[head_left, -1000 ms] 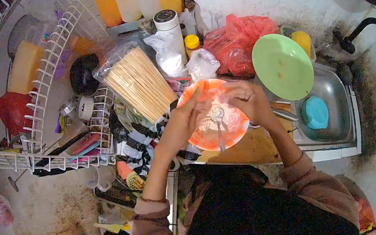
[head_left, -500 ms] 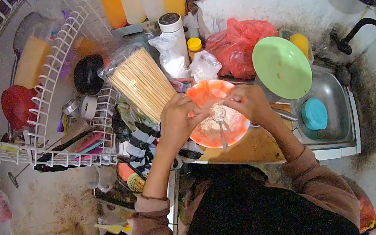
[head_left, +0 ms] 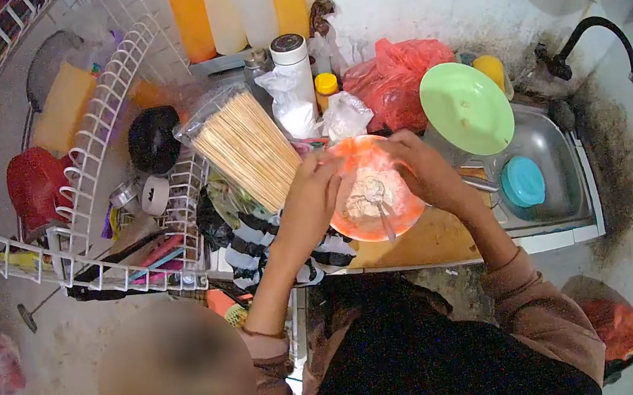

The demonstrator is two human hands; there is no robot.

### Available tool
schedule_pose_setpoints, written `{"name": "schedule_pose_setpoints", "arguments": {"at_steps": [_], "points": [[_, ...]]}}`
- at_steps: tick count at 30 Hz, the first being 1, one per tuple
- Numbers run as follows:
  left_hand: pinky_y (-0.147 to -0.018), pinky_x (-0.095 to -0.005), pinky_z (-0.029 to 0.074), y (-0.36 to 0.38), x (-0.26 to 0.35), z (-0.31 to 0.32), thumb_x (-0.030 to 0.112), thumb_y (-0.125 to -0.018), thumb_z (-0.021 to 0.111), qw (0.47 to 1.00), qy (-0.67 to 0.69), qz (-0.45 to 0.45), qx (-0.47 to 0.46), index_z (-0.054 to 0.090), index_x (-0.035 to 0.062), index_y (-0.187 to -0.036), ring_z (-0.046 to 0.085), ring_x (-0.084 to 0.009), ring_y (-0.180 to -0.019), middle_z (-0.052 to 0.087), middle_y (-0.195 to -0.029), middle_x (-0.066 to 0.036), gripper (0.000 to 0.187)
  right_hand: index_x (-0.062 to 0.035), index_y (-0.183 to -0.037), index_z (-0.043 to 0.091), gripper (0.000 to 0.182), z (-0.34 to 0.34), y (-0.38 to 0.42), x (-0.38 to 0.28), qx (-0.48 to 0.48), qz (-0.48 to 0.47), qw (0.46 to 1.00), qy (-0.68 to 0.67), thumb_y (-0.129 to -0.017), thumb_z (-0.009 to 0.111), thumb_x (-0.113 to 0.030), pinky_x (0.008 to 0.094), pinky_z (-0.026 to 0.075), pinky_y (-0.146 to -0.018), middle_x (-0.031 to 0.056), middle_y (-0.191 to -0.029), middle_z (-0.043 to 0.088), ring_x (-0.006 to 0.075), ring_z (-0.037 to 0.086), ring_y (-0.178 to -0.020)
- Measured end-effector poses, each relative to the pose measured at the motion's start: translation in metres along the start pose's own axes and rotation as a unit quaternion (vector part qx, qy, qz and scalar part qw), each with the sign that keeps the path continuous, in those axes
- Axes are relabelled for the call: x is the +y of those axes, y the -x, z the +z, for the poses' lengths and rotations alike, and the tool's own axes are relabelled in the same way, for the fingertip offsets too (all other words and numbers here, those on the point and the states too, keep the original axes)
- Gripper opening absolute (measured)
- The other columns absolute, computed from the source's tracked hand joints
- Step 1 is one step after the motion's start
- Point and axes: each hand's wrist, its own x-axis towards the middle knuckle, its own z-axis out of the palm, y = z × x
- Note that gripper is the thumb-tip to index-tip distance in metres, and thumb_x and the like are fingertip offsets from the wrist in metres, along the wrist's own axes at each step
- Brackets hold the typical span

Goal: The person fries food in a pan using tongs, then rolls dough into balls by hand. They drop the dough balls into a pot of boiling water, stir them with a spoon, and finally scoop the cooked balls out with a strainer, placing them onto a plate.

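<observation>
An orange-and-white bowl (head_left: 399, 223) stands at the counter's front, with pale flour-like powder (head_left: 359, 202) inside. A metal spoon (head_left: 385, 215) rests in the powder, its handle towards me. My left hand (head_left: 313, 189) is curled at the bowl's left rim. On the opposite side, my right hand (head_left: 428, 172) has its fingers bent over the right rim. Both hands appear to grip the bowl; parts of their fingertips are hard to make out. Left of the bowl, close to my left hand, lies a plastic pack of bamboo skewers (head_left: 246, 151).
A light green plate (head_left: 475, 95) leans by the sink (head_left: 559, 148), which holds a blue round container (head_left: 523, 181). Behind the bowl are a red plastic bag (head_left: 401, 79) and a white flask (head_left: 292, 63). A white dish rack (head_left: 68, 264) stands left. A blurred patch hides the lower left.
My hands have moved apart from over the bowl's middle to its two sides. The bowl has shifted slightly right, and the camera view has moved a little. A blurred patch has appeared lower left.
</observation>
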Motion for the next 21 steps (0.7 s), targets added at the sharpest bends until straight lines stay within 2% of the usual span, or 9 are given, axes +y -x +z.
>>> {"name": "schedule_pose_setpoints", "arguments": {"at_steps": [2,5,8,9,11,14,17,20,21], "points": [[-0.067,-0.0323,0.045,0.008,-0.001,-0.01,0.009,-0.078,0.058,0.995,-0.062,-0.003,-0.076,0.058,0.0006,-0.089,0.055,-0.0295,-0.074,0.054,-0.077,-0.015,0.014,-0.0062,-0.098,0.059,0.023,0.002,0.005,-0.016,-0.04,0.138,0.983,-0.114,-0.075,0.059,-0.012,0.0356,0.047,-0.059,0.0145,-0.08,0.06,0.0292,0.059,-0.066],[-0.068,-0.0358,0.043,0.013,0.023,-0.03,0.009,-0.08,0.054,0.965,-0.051,-0.153,-0.205,0.059,-0.001,-0.089,0.053,-0.0322,-0.079,0.052,-0.083,-0.016,0.014,-0.0058,-0.1,0.058,0.024,-0.005,0.012,-0.037,-0.121,0.245,0.962,-0.001,-0.076,0.058,-0.01,0.0361,0.047,-0.06,0.0145,-0.079,0.06,0.0283,0.059,-0.066],[-0.068,-0.0353,0.043,0.024,0.036,-0.029,0.008,-0.08,0.054,0.99,0.1,-0.096,0.001,0.059,-0.0009,-0.087,0.053,-0.0317,-0.077,0.054,-0.082,-0.015,0.013,-0.0025,-0.097,0.058,0.022,0.018,0.021,-0.031,0.093,0.035,0.995,0.025,-0.075,0.061,-0.008,0.0318,0.047,-0.06,0.0118,-0.074,0.058,0.0213,0.058,-0.062],[-0.065,-0.0341,0.043,0.028,0.033,-0.023,0.007,-0.079,0.055,0.99,0.1,-0.078,0.06,0.059,0.0001,-0.079,0.054,-0.0301,-0.074,0.055,-0.074,-0.012,0.008,-0.0026,-0.097,0.058,0.022,0.02,0.023,-0.038,0.073,0.106,0.991,-0.024,-0.075,0.062,-0.008,0.0313,0.047,-0.06,0.0119,-0.075,0.058,0.0213,0.058,-0.064],[-0.065,-0.0343,0.043,0.038,0.028,-0.03,0.008,-0.077,0.058,0.992,0.091,-0.082,0.018,0.059,0.0005,-0.078,0.053,-0.0301,-0.074,0.055,-0.075,-0.013,0.007,-0.0027,-0.096,0.057,0.023,0.02,0.026,-0.047,0.024,0.241,0.963,-0.121,-0.075,0.062,-0.008,0.0301,0.046,-0.061,0.0121,-0.078,0.058,0.0213,0.058,-0.067],[-0.061,-0.0319,0.042,0.055,0.034,-0.038,0.009,-0.07,0.068,0.993,0.055,-0.104,0.029,0.056,0.0011,-0.073,0.053,-0.0246,-0.068,0.054,-0.074,-0.01,0.015,-0.0019,-0.095,0.056,0.024,0.008,0.018,-0.056,-0.131,0.307,0.942,0.026,-0.072,0.063,-0.003,0.029,0.045,-0.064,0.0119,-0.087,0.057,0.0206,0.057,-0.07],[-0.054,-0.025,0.041,0.064,0.057,-0.039,0.008,-0.069,0.07,0.963,0.129,-0.226,0.073,0.053,0.0016,-0.069,0.052,-0.0115,-0.062,0.054,-0.071,-0.005,0.018,-0.0026,-0.094,0.056,0.024,0.022,0.029,-0.042,0.046,0.047,0.998,0.017,-0.071,0.063,0.002,0.028,0.044,-0.065,0.0119,-0.092,0.056,0.0188,0.054,-0.068],[-0.054,-0.022,0.042,0.078,0.08,-0.03,0.008,-0.072,0.067,0.952,0.166,-0.231,0.11,0.055,0.0009,-0.073,0.052,-0.0069,-0.059,0.055,-0.067,-0.005,0.014,-0.0034,-0.093,0.056,0.023,0.021,0.03,-0.056,0.118,0.0,0.98,-0.16,-0.071,0.062,0.003,0.0279,0.043,-0.063,0.0097,-0.087,0.055,0.0157,0.051,-0.063],[-0.054,-0.021,0.044,0.09,0.084,-0.029,0.009,-0.075,0.064,0.957,0.131,-0.249,0.069,0.059,-0.0006,-0.085,0.055,-0.0064,-0.058,0.059,-0.065,-0.007,0.014,-0.0023,-0.093,0.055,0.023,0.018,0.035,-0.059,0.075,0.015,0.978,-0.193,-0.072,0.06,0.004,0.0281,0.043,-0.063,0.009,-0.085,0.055,0.0143,0.051,-0.066]]}}
